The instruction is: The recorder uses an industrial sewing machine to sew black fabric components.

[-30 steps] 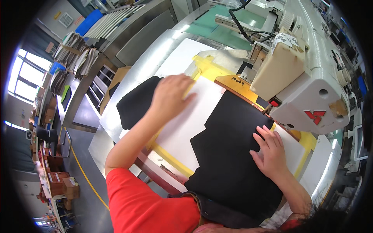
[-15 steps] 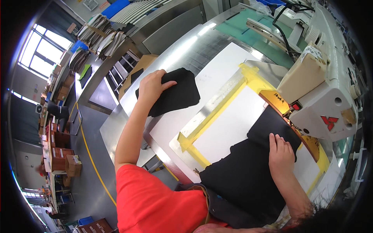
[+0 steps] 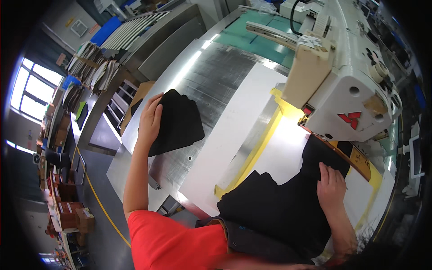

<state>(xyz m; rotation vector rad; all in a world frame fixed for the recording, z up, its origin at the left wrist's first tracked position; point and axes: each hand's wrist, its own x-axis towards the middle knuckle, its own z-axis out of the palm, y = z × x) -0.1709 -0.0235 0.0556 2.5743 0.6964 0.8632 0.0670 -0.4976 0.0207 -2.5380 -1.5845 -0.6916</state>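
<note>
on the metal table (image 3: 216, 74), over at the left: left hand (image 3: 150, 121) at the edge of a black piece (image 3: 180, 128), with fingers curled against it; cannot tell whether gripping or merely resting, with the thumb out of sight.

across to the right: right hand (image 3: 332, 189) on the black cloth (image 3: 279, 211), with fingers loosely parted and laid flat, clenching nothing. stretching from the edge of the amber clamp (image 3: 361, 164) down toward the lap.

and now for the danger! could be dragged askew at the clamp, from the weight of cloth toward the lap or a lean of the body. could pucker under the right fingers, given uneven pressure. could snag on the yellow tape (image 3: 245, 168) at any lifted edge. fairly near the clamp, too: at risk of a pinch on any sudden closing.

looking around: overhanging at upper right, the machine head (image 3: 360, 101), bulky, blocking access from above. lying between the black piece and the cloth, a white board (image 3: 225, 137). farther off, a green mat (image 3: 265, 27) and rollers (image 3: 135, 32).
</note>
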